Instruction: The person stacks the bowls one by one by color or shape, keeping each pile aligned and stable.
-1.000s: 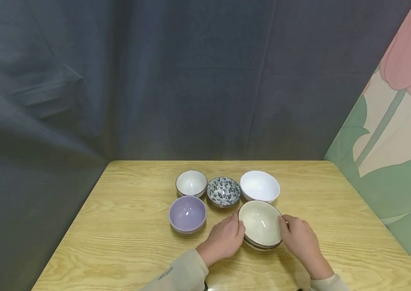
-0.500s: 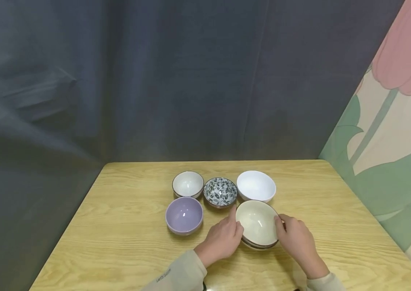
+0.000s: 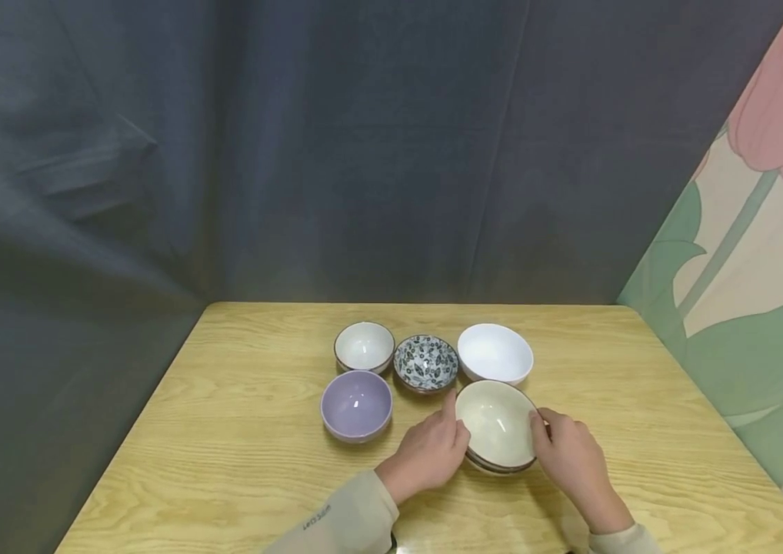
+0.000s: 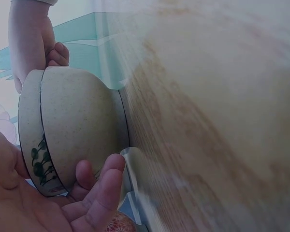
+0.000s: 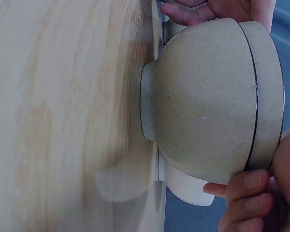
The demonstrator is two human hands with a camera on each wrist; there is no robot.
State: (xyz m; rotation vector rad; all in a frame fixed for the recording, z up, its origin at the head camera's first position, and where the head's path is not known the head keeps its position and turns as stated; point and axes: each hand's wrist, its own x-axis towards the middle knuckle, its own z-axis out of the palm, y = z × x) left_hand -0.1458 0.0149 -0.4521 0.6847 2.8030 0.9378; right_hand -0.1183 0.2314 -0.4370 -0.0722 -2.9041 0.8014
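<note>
Two speckled cream bowls with dark rims stand nested and upright, at the front right of the group in the head view. The upper bowl (image 3: 498, 423) covers most of the lower bowl (image 5: 203, 96), whose foot looks to be on the table. On the left side my left hand (image 3: 433, 450) holds the pair, thumb at the rim and fingers against the outer wall. Opposite, my right hand (image 3: 571, 458) pinches the rim between its thumb and curled fingers. Green leaf decoration (image 4: 41, 164) shows on the outside in the left wrist view.
Behind the pair stands a white bowl (image 3: 495, 352). To the left are a patterned bowl (image 3: 426, 363), a dark-rimmed white bowl (image 3: 364, 348) and a purple bowl (image 3: 357, 405). The wooden table (image 3: 239, 462) ends at a dark curtain (image 3: 364, 154).
My left index finger points a little further along the bowl's side. Both hands and the nested bowls stay almost in place, while the head view sways slightly.
</note>
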